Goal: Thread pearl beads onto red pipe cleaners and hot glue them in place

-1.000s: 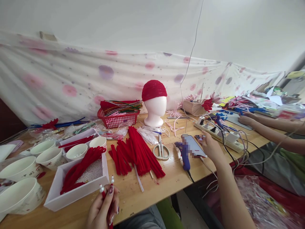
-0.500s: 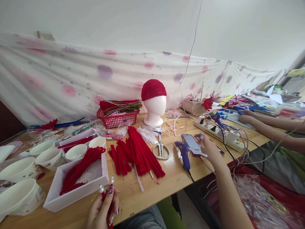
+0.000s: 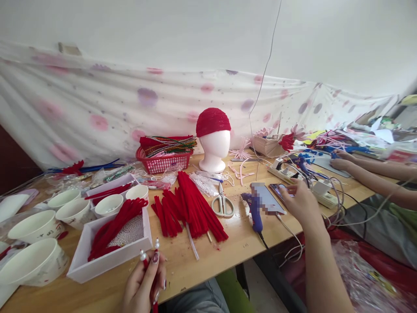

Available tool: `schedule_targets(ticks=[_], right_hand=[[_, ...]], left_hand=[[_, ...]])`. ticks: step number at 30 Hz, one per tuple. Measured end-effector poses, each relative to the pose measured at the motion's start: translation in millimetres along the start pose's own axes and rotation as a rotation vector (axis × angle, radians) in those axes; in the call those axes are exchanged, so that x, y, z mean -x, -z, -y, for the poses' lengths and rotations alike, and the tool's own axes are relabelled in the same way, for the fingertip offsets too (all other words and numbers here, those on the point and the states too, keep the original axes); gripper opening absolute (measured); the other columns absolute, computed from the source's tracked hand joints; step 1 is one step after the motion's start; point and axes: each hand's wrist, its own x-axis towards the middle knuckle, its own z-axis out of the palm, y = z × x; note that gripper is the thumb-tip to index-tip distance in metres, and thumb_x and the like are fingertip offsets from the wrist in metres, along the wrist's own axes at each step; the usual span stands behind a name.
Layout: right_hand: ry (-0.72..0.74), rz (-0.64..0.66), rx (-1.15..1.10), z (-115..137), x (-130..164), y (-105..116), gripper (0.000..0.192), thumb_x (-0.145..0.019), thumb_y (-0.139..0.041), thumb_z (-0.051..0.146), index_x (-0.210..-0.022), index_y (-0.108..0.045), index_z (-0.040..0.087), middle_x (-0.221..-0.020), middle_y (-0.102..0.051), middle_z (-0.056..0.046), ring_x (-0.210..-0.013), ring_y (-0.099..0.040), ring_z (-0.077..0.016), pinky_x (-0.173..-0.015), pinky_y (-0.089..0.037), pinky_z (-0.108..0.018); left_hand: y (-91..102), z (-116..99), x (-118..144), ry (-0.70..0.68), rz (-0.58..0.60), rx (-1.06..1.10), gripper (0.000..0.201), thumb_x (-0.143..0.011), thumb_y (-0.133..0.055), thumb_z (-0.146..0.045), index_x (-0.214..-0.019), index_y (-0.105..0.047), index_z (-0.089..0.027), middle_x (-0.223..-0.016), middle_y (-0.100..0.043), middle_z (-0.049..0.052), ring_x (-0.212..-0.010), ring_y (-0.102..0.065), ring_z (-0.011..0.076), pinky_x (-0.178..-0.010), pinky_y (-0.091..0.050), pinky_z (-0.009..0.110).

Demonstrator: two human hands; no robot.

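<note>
My left hand [image 3: 145, 278], at the bottom of the table, is closed around red fuzzy stems [image 3: 155, 284] with white pearl beads [image 3: 157, 244] at their tips. At the right, my right hand [image 3: 301, 202] reaches over a dark phone [image 3: 275, 189] on the table, its fingers bent above the far end of the screen. Whether the fingertips touch the glass is unclear. Beside it lies a second phone [image 3: 269, 201] with a pale screen and a cable. A purple glue gun [image 3: 256, 215] rests just left of the phones.
Red velvet strips [image 3: 200, 213], scissors [image 3: 223, 206] and a white tray [image 3: 107, 267] of pearls and red stems lie in front. Paper bowls [image 3: 34, 261] stand left. Behind are a red basket [image 3: 163, 163] and a capped mannequin head [image 3: 214, 148]. A power strip [image 3: 325, 199] and another person's hands [image 3: 340, 161] are right.
My right hand has shifted right, away from the pale-screened phone, uncovering more of both phones. My left hand keeps its hold on the beaded stems. The view has turned slightly left.
</note>
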Motion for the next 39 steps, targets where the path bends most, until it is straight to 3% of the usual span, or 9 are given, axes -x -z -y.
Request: schedule_targets(ticks=[4,10,16,24,39], right_hand=[[0.036,0.169,0.092,5.6,5.6,-26.2,0.043,-0.1,-0.07,0.038,-0.137,-0.061,0.019,-0.138,-0.064,-0.012,-0.115,-0.068,-0.0291,-0.094,-0.059,-0.051],[-0.144,0.222,0.344,17.3,14.4,-45.7,0.05,-0.1,-0.068,0.044,-0.142,-0.057,0.02,-0.145,-0.06,-0.013,-0.128,-0.061,-0.0348,-0.106,-0.049,-0.061],[-0.186,0.223,0.416,23.9,12.9,-49.0,0.047,-0.101,-0.067,0.043,-0.141,-0.058,0.02,-0.144,-0.06,-0.013,-0.126,-0.062,-0.0333,-0.104,-0.051,-0.059],[-0.256,0.247,0.424,29.0,6.6,-47.5,0.042,-0.101,-0.068,0.04,-0.136,-0.061,0.019,-0.137,-0.065,-0.012,-0.118,-0.067,-0.0306,-0.098,-0.057,-0.054],[-0.293,0.261,0.382,33.2,4.3,-45.5,0.041,-0.101,-0.068,0.039,-0.135,-0.062,0.019,-0.138,-0.064,-0.012,-0.118,-0.067,-0.0305,-0.097,-0.057,-0.054]], left_hand=[[0.8,2.6,-1.2,-0.013,-0.02,-0.016,0.06,-0.057,-0.089,-0.071,-0.072,-0.068,-0.016,-0.047,-0.053,-0.004,-0.042,-0.037,0.0047,-0.04,-0.03,0.013],[-0.8,2.5,-1.7,0.003,-0.022,-0.008,0.063,-0.055,-0.09,-0.071,-0.073,-0.067,-0.015,-0.045,-0.053,-0.005,-0.041,-0.036,0.0033,-0.04,-0.026,0.011],[1.4,2.4,-1.9,0.002,-0.032,-0.03,0.061,-0.056,-0.09,-0.07,-0.073,-0.07,-0.016,-0.047,-0.053,-0.004,-0.042,-0.038,0.0039,-0.042,-0.029,0.012],[21.0,13.4,-18.1,0.079,0.06,-0.06,0.061,-0.056,-0.09,-0.071,-0.077,-0.073,-0.016,-0.048,-0.057,-0.003,-0.039,-0.042,0.0062,-0.037,-0.032,0.016],[22.6,12.3,-15.0,0.093,0.077,-0.072,0.06,-0.059,-0.089,-0.07,-0.078,-0.072,-0.016,-0.05,-0.057,-0.004,-0.039,-0.042,0.0053,-0.039,-0.033,0.015]])
